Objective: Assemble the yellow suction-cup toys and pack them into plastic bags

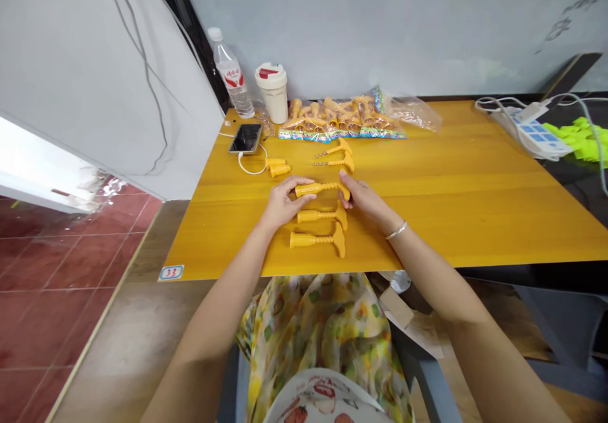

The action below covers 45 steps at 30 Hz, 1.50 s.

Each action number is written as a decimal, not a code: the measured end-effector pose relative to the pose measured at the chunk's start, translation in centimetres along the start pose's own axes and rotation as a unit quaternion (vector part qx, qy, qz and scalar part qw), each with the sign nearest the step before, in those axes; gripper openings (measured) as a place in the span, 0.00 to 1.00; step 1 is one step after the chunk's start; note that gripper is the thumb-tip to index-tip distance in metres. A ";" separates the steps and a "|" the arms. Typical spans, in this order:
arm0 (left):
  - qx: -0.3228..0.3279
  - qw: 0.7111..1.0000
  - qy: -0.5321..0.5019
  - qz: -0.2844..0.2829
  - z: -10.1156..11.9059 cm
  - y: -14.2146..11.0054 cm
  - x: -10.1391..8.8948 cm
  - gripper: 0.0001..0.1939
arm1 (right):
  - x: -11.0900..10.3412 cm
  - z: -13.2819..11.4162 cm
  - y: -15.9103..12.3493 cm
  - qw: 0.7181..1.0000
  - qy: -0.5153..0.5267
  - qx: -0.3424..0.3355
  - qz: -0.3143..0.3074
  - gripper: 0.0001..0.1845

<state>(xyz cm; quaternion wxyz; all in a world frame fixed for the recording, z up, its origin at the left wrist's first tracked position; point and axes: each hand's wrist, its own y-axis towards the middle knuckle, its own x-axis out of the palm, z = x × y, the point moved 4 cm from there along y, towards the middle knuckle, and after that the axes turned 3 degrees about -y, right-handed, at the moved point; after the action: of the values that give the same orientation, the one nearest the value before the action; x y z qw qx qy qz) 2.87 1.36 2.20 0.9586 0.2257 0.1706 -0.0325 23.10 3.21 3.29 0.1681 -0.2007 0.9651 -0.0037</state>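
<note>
Between my two hands is a yellow T-handled corkscrew (323, 187) with its screw inside a ribbed yellow sheath. My left hand (284, 202) has thumb and fingers closed around the sheath end. At the other end, my right hand (365, 199) grips the curved handle. Closer to me lie two more sheathed corkscrews, one (320, 216) just under my hands and another (318, 240) below it. Beyond my hands are two corkscrews with bare metal screws, a farther one (338, 147) and a nearer one (339, 162). Loose yellow sheaths (278, 168) sit to their left.
Along the back edge lie clear bags of yellow corkscrews (342, 119), a lidded cup (273, 94) and a water bottle (232, 75). A phone (246, 138) with a white cable rests at left. A power strip (532, 133) is at far right.
</note>
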 end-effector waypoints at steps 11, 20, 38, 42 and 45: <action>-0.090 0.990 0.053 0.093 -3.0 0.5 -1.1 0.17 | -2.1 -0.3 0.3 0.992 -0.063 -0.033 0.102 0.44; -0.047 0.991 0.116 -0.041 -2.4 0.1 -0.1 0.13 | -4.4 1.9 2.1 0.941 -0.192 -0.131 0.245 0.38; -0.003 0.941 0.320 0.110 -5.3 1.7 -4.7 0.16 | -4.5 4.1 6.2 0.844 -0.479 -0.113 0.213 0.16; -0.010 0.944 0.320 0.082 -4.8 1.9 -4.2 0.14 | -4.3 3.7 5.7 0.847 -0.474 -0.110 0.214 0.15; 0.007 0.954 0.293 0.064 -3.9 3.1 -3.2 0.11 | -4.2 3.1 5.5 0.851 -0.455 -0.134 0.227 0.16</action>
<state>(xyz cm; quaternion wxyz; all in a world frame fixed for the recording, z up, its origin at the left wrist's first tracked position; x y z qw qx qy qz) -0.90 5.84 1.38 0.8649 0.2428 0.4288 0.0955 25.59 10.07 1.27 0.5559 0.0242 0.7907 0.2553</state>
